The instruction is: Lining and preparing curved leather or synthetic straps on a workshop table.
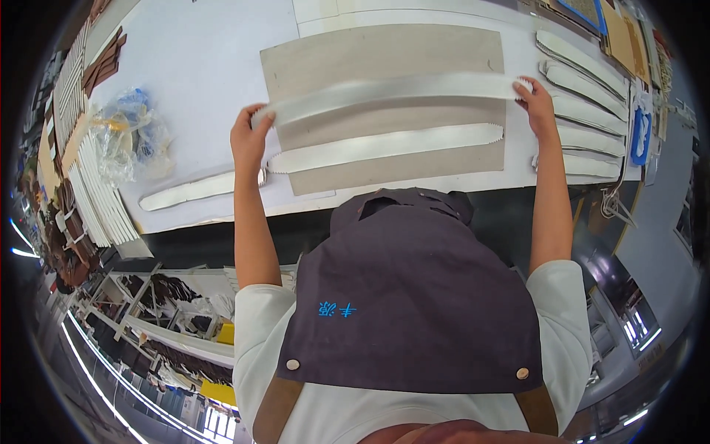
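A long silvery-white strip with zigzag-cut ends is stretched level between my hands, slightly blurred. My left hand pinches its left end, and my right hand grips the right end between thumb and fingers. Beneath it is a grey-beige sheet spread on the white table. A second silvery strip lies across the sheet's near part, its left end running past the sheet's edge. Close to my left forearm rests a narrow pile of similar strips.
Several piles of pale strips line the table's right side, with a blue-handled item beyond them. On the left are a crumpled clear plastic bag, long white strips and brown pieces. The white table's front edge runs before my apron.
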{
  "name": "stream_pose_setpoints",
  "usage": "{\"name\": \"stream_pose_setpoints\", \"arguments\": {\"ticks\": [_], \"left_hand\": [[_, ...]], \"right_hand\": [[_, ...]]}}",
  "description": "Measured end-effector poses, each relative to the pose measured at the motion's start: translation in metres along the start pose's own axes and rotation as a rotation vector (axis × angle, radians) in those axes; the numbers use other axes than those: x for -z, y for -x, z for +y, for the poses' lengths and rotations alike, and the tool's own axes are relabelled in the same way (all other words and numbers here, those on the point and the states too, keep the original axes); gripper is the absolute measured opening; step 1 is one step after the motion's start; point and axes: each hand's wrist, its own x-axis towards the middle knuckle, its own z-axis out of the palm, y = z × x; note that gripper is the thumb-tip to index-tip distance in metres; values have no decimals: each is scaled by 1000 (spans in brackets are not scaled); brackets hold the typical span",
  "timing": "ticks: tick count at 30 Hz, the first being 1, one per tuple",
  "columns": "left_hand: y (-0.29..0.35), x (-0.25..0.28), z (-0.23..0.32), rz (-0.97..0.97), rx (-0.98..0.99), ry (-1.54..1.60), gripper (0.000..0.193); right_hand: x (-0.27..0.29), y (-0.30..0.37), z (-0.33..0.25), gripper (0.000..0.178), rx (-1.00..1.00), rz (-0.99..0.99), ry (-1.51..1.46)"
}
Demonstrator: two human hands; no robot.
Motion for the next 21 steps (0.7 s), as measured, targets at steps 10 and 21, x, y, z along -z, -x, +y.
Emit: {"name": "stream_pose_setpoints", "arguments": {"ticks": [10, 21], "left_hand": [[-96, -39, -15, 78, 171, -10, 29], [-110, -43, -15, 202, 164, -67, 27]], "right_hand": [[-44, -96, -8, 33, -36, 121, 108], [-48, -92, 3, 41, 6, 240, 3]]}}
